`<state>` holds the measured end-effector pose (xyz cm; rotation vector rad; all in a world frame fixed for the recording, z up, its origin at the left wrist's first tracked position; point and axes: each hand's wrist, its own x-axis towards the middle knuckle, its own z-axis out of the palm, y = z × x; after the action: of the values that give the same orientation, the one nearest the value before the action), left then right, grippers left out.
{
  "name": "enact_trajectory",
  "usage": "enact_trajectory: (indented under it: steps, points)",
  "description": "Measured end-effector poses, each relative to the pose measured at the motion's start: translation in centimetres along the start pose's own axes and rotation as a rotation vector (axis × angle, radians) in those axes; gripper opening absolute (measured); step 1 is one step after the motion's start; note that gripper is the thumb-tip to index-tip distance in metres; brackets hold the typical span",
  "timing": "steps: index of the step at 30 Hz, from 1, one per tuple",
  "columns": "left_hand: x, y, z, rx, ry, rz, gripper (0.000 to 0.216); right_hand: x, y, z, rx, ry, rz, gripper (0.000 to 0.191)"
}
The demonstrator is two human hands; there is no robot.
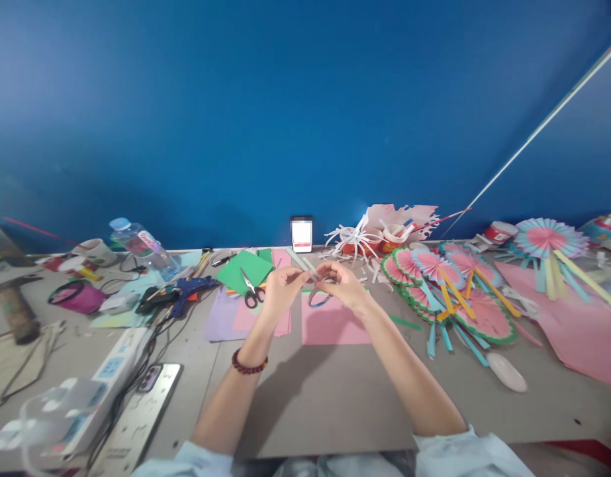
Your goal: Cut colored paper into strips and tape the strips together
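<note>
Above the desk's middle, my left hand (285,286) and my right hand (343,285) meet with fingertips pinched. Between them is a thin pale strip (301,260), which points up and away from my left fingers; whether it is paper or tape I cannot tell. Just below my right fingers shows a bluish ring (320,300), like a tape roll; I cannot tell if it is held or lying down. Beneath the hands lies a pink paper sheet (332,328). Black-handled scissors (250,291) rest on green paper (238,268) left of my left hand.
Folded paper fans (454,285) with ribbon strips are piled at right, near a white oval object (506,372). A phone (301,233) stands against the wall. A blue glue gun (188,291), a bottle (143,245), a power strip (106,384) and another phone (141,414) are at left.
</note>
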<state>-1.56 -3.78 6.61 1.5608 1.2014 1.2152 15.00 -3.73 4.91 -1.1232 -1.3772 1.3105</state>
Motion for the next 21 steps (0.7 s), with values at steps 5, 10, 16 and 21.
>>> enact_trajectory:
  steps: [5, 10, 16, 21]
  points:
    - [0.06, 0.03, -0.07, -0.021, 0.018, 0.010, 0.028, 0.14, 0.24, 0.06, 0.002, 0.000, -0.014, 0.031]
    - [0.03, 0.21, -0.03, -0.047, 0.014, -0.012, 0.027, 0.04, 0.00, 0.03, 0.036, -0.021, 0.000, 0.029]
    - [-0.07, 0.62, -0.08, -0.069, -0.010, -0.025, 0.028, 0.40, 0.20, -0.36, 0.101, -0.157, 0.141, 0.027]
    - [-0.06, 0.61, -0.13, -0.084, -0.025, -0.044, 0.028, 0.74, 0.22, -0.57, 0.206, -0.202, 0.228, 0.023]
